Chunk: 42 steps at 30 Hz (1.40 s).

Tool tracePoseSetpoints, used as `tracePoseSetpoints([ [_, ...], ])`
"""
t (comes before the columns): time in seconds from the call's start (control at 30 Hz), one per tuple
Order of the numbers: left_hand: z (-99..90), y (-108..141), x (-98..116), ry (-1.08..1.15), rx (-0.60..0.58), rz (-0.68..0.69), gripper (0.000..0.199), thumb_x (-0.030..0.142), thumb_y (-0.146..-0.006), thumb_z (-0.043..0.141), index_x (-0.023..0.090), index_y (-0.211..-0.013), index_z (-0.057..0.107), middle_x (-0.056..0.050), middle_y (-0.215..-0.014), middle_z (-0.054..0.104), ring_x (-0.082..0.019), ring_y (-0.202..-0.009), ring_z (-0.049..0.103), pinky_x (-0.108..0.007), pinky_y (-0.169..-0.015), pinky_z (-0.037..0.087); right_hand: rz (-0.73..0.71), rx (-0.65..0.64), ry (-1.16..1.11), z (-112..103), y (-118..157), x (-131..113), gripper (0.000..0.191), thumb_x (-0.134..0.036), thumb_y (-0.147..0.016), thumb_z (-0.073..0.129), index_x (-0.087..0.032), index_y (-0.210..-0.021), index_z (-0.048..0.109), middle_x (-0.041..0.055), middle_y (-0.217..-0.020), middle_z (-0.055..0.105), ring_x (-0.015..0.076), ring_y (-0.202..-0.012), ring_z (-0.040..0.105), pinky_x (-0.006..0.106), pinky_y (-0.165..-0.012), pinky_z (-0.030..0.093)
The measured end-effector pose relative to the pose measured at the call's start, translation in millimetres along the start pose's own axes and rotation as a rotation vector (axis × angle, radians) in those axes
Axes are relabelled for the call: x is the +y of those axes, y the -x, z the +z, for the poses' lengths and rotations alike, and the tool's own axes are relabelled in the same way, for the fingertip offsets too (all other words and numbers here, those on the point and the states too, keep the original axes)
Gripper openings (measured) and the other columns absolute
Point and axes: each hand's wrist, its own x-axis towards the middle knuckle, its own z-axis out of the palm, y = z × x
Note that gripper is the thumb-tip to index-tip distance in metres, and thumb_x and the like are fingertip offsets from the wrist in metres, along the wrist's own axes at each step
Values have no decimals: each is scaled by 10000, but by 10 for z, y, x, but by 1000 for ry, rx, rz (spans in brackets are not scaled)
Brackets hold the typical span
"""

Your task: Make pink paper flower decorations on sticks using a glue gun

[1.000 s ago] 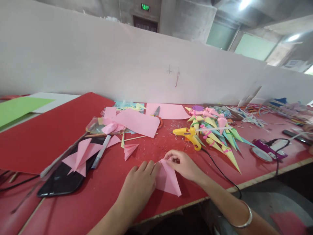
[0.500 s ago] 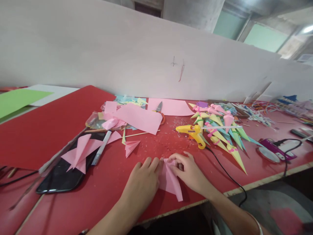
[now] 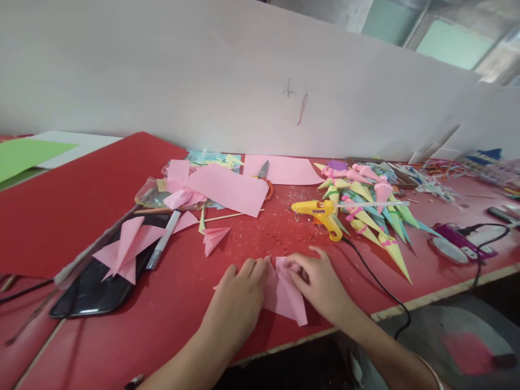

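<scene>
A sheet of pink paper lies near the table's front edge between my two hands, with a fold running down its right side. My left hand rests over the sheet's left part, its curled fingertips pressing at the top edge. A small pink tip shows to the left of that hand. My right hand pinches the fold near the top right of the sheet between thumb and fingers. Just beyond my hands lies a small pleated pink paper piece.
A yellow glue gun with a black cord lies beside several paper cones. Scissors lie by pink sheets at the back. At left, folded pink paper covers part of a black phone-like slab.
The view has tilted down slightly. My right hand has shifted a little right, and the fold in the pink paper looks wider. A pink tip has appeared left of my left hand.
</scene>
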Motion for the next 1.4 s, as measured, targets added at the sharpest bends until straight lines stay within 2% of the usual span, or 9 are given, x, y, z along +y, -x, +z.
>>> tracePoseSetpoints([
  [0.1,-9,-9,26,11,25,21,329,53,-800,511,138,-1086,650,-92,-1052,635,-212,-885,580,-294,-628,478,46,55,-148,6,10,-34,299,-241,-774,562,-208,-1070,536,33,-856,694,201,-813,642,429,-918,394],
  [0.17,-15,-6,48,-7,46,13,292,49,-801,507,136,-1024,673,-95,-1027,642,-213,-857,592,-292,-618,505,76,8,-222,5,21,-66,376,-245,-756,558,-211,-1125,493,-11,-729,665,183,-711,633,422,-883,418],
  [0.27,-7,18,79,-54,109,-4,381,33,-787,501,113,-1138,624,-113,-1083,641,-216,-834,612,-302,-618,549,104,-68,-226,-9,40,-89,350,-190,-749,502,-220,-1098,493,-48,-623,625,177,-654,621,439,-876,409],
  [0.4,28,66,120,-52,158,-10,479,-6,-731,488,100,-1187,593,-106,-1073,660,-221,-849,630,-301,-636,586,125,-8,-201,-27,67,-52,371,-160,-785,429,-202,-1152,463,-11,-678,661,204,-776,631,451,-884,390],
  [0.47,44,85,147,-48,181,-20,525,-29,-696,475,99,-1193,589,-103,-1089,663,-226,-885,633,-302,-662,595,130,-5,-172,-24,86,-27,380,-156,-801,424,-192,-1178,453,-14,-668,657,201,-758,629,457,-894,377],
  [0.67,37,114,196,-34,177,-60,610,-54,-651,438,132,-1214,577,-87,-1123,664,-225,-909,641,-301,-671,603,40,10,40,24,168,-3,306,-127,-843,426,-217,-1119,523,-67,-579,584,152,-596,589,488,-976,267],
  [0.9,20,121,168,-6,128,-62,648,-57,-665,441,150,-1273,526,-90,-1202,634,-220,-970,635,-313,-726,599,-2,66,177,54,287,50,228,-121,-854,411,-213,-960,591,-49,-569,612,152,-557,599,464,-955,257],
  [1.2,19,123,158,-20,121,-37,648,-54,-655,418,133,-1265,534,-94,-1215,633,-237,-953,645,-328,-675,602,-1,76,140,-8,482,22,262,-79,-854,405,-246,-886,605,-26,-761,711,161,-689,657,458,-983,176],
  [1.4,48,150,151,-55,160,-19,616,-44,-698,403,123,-1279,518,-97,-1251,610,-231,-992,625,-322,-707,589,-10,122,125,-13,593,55,257,-76,-833,403,-243,-844,598,-36,-748,714,157,-676,656,433,-960,192],
])
